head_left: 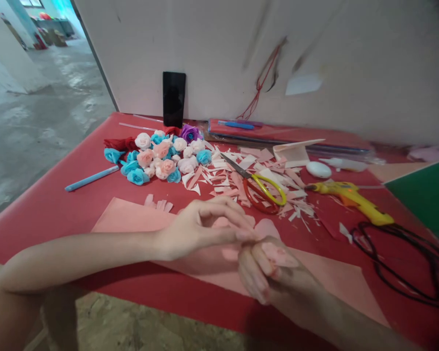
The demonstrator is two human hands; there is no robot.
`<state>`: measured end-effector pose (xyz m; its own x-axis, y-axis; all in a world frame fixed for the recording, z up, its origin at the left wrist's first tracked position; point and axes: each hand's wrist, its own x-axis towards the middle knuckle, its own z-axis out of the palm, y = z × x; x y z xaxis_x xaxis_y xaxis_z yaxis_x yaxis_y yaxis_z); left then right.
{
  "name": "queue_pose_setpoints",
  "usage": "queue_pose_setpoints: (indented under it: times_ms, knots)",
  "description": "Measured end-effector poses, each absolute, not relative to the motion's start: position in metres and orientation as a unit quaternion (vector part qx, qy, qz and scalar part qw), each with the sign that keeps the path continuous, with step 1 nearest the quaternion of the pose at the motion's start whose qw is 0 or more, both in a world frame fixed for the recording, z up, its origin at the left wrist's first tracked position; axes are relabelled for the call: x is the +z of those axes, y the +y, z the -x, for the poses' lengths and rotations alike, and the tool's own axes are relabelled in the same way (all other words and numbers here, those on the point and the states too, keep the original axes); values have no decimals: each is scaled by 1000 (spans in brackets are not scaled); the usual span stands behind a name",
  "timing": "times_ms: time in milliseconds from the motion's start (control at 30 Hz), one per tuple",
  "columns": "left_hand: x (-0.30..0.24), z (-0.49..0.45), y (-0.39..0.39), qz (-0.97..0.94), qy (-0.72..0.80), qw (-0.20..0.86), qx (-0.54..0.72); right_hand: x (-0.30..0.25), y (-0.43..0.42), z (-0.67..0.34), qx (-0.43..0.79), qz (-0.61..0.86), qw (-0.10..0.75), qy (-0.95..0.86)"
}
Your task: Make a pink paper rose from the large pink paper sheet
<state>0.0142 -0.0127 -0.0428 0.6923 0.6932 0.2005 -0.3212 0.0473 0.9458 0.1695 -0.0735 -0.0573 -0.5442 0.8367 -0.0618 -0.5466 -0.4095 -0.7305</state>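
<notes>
In the head view my left hand reaches in from the left, fingers bent and thumb and fingertips pinched together. They meet the fingertips of my right hand, which is curled closed. A pale pink paper strip sticks out from between the right fingers. Just behind the fingertips shows a rounded pink paper petal; whether it is held or lies on the table I cannot tell. What exactly the left fingertips pinch is hidden. Under both hands lies a large pink paper sheet.
Paper roses in several colours are heaped at the back left of the red table. Scissors rest on paper scraps. A yellow glue gun with a black cord lies right. A phone leans on the wall; a blue pen lies left.
</notes>
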Motion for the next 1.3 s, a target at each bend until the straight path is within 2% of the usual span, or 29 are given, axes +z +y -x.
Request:
queue_pose_setpoints:
  times_ms: [233, 500, 767, 1033, 1167, 1300]
  knots:
    - [-40, -13, -9, -636, 197, 621, 414, -38, -61, -186, 682, 316, 515, -412]
    - [-40, -13, -15, -639, 265, 582, 426, -43, -60, -189, 552, 438, 546, -455]
    - [-37, -15, -13, -672, 275, 524, 445, -45, -68, -183, 597, 421, 534, -425]
    - [-34, -10, -4, -718, 249, 461, 459, -40, -64, -184, 586, 442, 530, -424]
    - [-33, -10, -6, -693, 255, 492, 461, -41, -68, -188, 458, 511, 503, -526]
    - [-38, -14, -17, -634, 249, 587, 437, -45, -71, -188, 281, 467, 509, -667]
